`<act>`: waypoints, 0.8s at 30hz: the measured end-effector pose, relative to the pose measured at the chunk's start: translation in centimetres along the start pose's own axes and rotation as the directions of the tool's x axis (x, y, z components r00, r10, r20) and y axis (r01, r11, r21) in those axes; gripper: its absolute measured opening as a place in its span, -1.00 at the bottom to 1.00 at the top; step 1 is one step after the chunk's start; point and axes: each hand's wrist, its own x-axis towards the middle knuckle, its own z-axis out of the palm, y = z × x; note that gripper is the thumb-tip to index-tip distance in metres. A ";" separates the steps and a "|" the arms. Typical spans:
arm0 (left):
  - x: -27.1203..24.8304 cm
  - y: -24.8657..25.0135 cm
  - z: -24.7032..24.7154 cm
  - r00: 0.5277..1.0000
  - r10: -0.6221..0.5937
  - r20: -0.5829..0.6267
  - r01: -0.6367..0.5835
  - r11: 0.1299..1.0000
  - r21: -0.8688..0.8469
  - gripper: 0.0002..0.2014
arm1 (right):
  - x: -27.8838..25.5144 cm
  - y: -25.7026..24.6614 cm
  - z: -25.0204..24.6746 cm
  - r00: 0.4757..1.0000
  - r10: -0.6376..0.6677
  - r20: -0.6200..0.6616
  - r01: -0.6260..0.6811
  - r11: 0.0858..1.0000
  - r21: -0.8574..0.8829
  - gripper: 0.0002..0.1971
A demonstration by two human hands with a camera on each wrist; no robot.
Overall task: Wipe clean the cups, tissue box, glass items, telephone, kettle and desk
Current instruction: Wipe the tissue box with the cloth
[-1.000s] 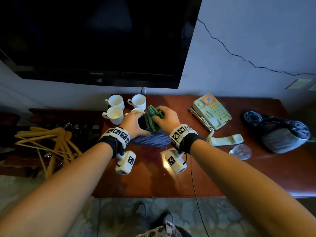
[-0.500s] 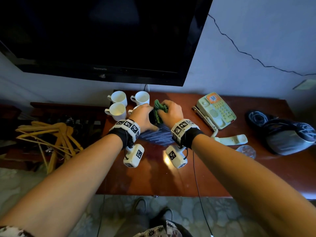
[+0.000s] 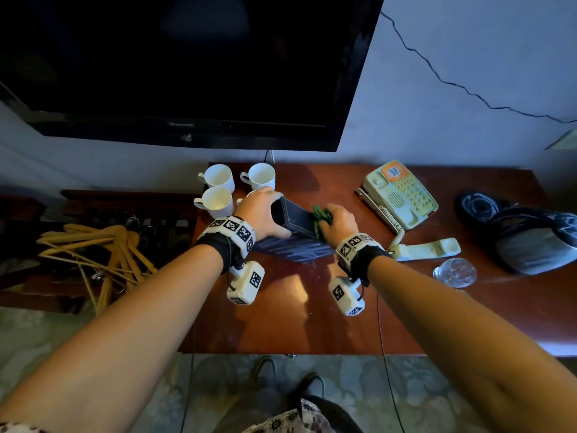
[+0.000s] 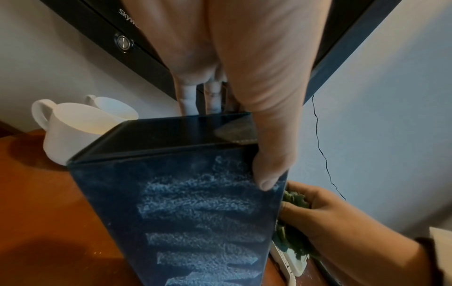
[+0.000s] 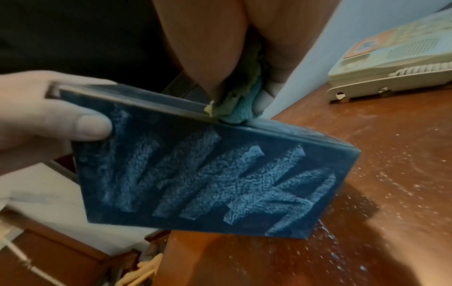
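My left hand [image 3: 260, 214] held one end of the dark blue tissue box [image 3: 296, 232], with my thumb on its fuzzy striped front and my fingers curled over the top. The box was tipped up on the wooden desk [image 3: 281, 314], so one end was off the wood. My right hand [image 3: 338, 221] was closed around a bunched green cloth [image 3: 320, 215] and pressed it on the top edge of the box. I think I was in the middle of cleaning the box. Just behind my left hand stood the white cups [image 3: 218, 179], close together. I could not tell if they were clean. To the right sat the pale green telephone [image 3: 401, 193], with its handset [image 3: 431, 249] lying off the base on the desk. Near it was a clear glass item [image 3: 454, 271]. White specks showed on the desk in the right wrist view, so I think the desk was not yet wiped. I saw no kettle.
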 end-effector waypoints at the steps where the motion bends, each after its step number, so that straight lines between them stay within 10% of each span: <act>1: 0.2 0.1 0.0 1.000 -0.002 0.014 0.002 1.000 0.004 -0.24 | 0.2 -0.2 -0.3 1.000 -0.001 -0.016 0.002 1.000 0.008 -0.91; 10: 1.5 0.4 0.0 1.000 0.003 -0.005 -0.003 1.000 -0.016 -0.34 | -0.9 -4.8 -0.9 0.961 -0.236 -0.143 0.268 0.918 0.293 -0.85; 24: 1.0 -1.4 0.0 0.999 -0.033 -0.032 0.032 0.999 -0.038 -0.26 | -1.6 -3.9 0.9 0.972 -0.224 -0.070 0.233 0.893 0.386 -0.73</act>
